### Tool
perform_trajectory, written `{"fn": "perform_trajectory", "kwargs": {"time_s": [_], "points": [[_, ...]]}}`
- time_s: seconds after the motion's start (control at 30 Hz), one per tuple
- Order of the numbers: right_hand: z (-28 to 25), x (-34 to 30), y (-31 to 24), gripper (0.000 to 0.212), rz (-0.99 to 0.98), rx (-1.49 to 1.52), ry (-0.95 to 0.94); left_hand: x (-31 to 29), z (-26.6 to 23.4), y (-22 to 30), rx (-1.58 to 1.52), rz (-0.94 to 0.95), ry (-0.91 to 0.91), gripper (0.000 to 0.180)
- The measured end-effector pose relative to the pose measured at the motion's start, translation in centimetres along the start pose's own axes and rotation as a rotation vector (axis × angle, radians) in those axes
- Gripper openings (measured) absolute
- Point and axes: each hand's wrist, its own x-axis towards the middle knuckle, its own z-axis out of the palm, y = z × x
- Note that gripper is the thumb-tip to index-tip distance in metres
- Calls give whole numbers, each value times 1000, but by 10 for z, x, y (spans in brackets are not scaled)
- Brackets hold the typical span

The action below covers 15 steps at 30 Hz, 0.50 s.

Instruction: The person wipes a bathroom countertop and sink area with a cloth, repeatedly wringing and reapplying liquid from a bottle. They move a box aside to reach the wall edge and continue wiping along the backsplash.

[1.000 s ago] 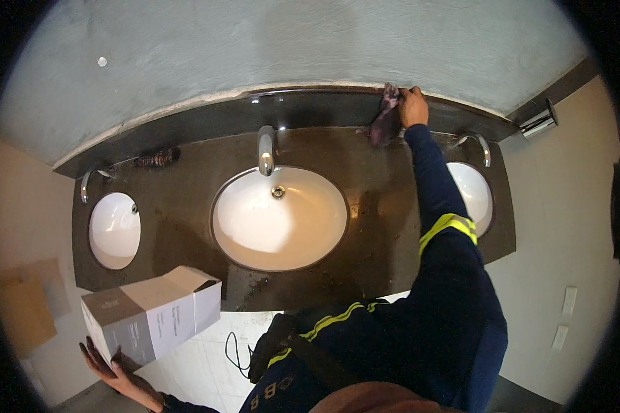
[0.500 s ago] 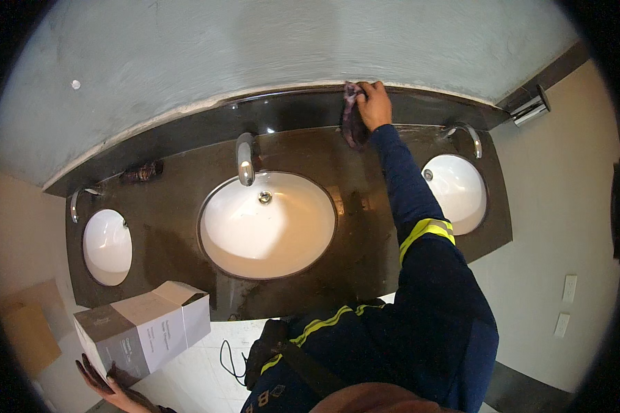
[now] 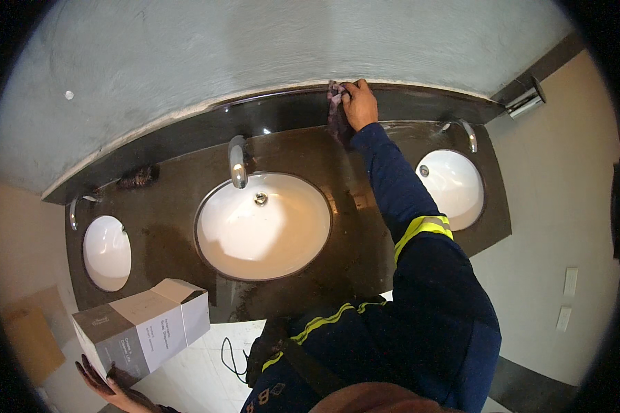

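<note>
1. Pressing a purple rag (image 3: 335, 103) to the dark bench's (image 3: 186, 213) backsplash, r. hand (image 3: 359, 103) grasps it tight.
2. L. hand (image 3: 110, 385) cradles a grey-white box (image 3: 141, 330) from below; overreach could tip it.

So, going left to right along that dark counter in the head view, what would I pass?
Small left basin → grey-and-white box → middle tap → big middle basin → rag under the right hand → right basin
</note>
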Motion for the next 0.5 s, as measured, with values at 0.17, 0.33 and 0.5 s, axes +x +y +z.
{"fn": "perform_trajectory", "kwargs": {"time_s": [0.17, 0.33, 0.5], "points": [[-29, 0, 2, 28, 104, -25, 5, 10, 8, 18, -99, 91, -42, 73], [-79, -14, -14, 28, 16, 132, -82, 14, 20, 68, -180, 135, -64, 84], [-206, -30, 54, 26, -28, 327, 269, 4, 35, 123, -213, 179, -81, 89]]}}
